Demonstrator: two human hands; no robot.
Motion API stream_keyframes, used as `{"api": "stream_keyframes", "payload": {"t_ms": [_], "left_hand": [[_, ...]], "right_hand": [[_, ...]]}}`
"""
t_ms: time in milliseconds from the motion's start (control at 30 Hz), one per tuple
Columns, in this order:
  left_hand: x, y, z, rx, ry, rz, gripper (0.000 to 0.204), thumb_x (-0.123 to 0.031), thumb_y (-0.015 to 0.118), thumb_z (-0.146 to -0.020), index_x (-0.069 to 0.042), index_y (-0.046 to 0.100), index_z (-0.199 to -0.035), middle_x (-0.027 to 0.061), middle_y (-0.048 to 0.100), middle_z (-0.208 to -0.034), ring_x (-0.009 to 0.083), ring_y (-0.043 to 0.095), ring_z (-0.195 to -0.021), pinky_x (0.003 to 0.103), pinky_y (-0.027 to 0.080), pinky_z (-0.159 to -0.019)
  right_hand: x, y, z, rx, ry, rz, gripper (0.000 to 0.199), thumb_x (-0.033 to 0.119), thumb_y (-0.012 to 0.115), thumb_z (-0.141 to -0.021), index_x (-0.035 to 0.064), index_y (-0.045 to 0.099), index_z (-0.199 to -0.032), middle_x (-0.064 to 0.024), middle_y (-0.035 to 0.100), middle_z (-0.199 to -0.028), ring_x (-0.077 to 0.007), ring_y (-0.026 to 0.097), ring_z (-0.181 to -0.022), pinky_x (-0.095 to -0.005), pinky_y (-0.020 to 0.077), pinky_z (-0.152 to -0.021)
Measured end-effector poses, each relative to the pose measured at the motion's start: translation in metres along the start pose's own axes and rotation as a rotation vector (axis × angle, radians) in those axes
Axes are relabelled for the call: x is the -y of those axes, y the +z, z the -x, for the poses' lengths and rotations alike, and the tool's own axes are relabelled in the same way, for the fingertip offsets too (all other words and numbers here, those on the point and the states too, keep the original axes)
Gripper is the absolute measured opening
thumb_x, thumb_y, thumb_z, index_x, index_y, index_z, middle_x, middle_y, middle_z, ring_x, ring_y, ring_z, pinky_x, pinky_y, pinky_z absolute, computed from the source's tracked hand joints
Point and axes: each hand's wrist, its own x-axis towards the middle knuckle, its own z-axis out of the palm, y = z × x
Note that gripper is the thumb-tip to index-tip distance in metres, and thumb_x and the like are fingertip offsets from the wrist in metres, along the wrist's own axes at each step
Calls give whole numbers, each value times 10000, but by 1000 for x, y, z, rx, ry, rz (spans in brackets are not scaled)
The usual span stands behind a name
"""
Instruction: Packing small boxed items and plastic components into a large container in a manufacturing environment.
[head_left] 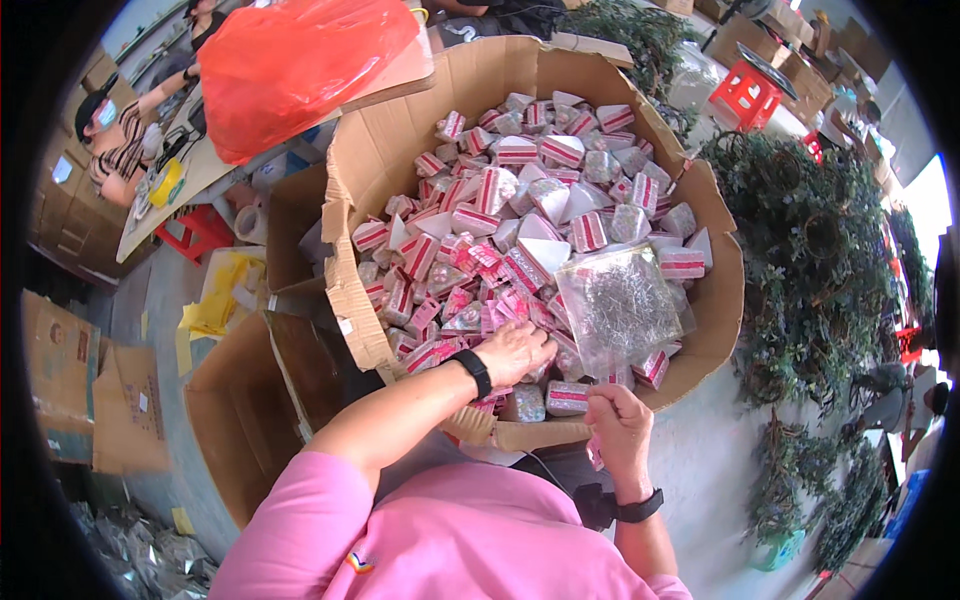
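Observation:
A large cardboard box (700,375) holds a heap of wrapped wedge-shaped pieces (520,250), white and silvery with pink stripes. My left hand (515,352) reaches over the near side of the heap, its fingers bent down and close together against small pink cards (500,310). What its fingertips grip is hidden. At the box's near edge my right hand (620,420) is closed, with a small pink card (595,452) showing below its fingers. Just above that hand, a clear plastic bag (622,305) with silvery contents lies on the heap.
Open cardboard boxes (235,410) stand at my left. Behind them a table (215,170) carries a red plastic bag (300,75); a masked person (125,145) works there. Leafy green garlands (800,270) are piled at the right, with a red stool (750,95) beyond.

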Motion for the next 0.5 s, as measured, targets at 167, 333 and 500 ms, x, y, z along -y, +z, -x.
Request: {"api": "stream_keyframes", "payload": {"t_ms": [167, 333, 500], "left_hand": [[1, -40, 31, -273, -257, 594, 372, -162, 669, -635, -32, 445, -902, 137, 516, -805, 287, 533, -760, 374, 426, -678], [-1, -49, 67, -533, -421, 1408, 522, -101, 666, -741, -1, 381, -1165, 88, 526, -1057, 152, 527, -961, 290, 440, -843], [-32, -54, 92, -659, -455, 1748, 579, -126, 680, -743, 8, 355, -1204, 103, 508, -1089, 167, 513, -1005, 300, 427, -871]], "right_hand": [[2, -4, -2, 20, -8, -3, 101, 47, 537, -797, 4, 616, -843, -16, 548, -606, -61, 500, -543, -208, 394, -485], [14, 9, -1, 96, -64, -4, 105, 44, 543, -793, -2, 604, -865, -54, 557, -623, -101, 545, -585, -240, 437, -554], [25, 31, 3, 134, -368, 99, 113, 25, 542, -781, -6, 599, -873, -58, 561, -647, -109, 535, -572, -243, 431, -535]]}}
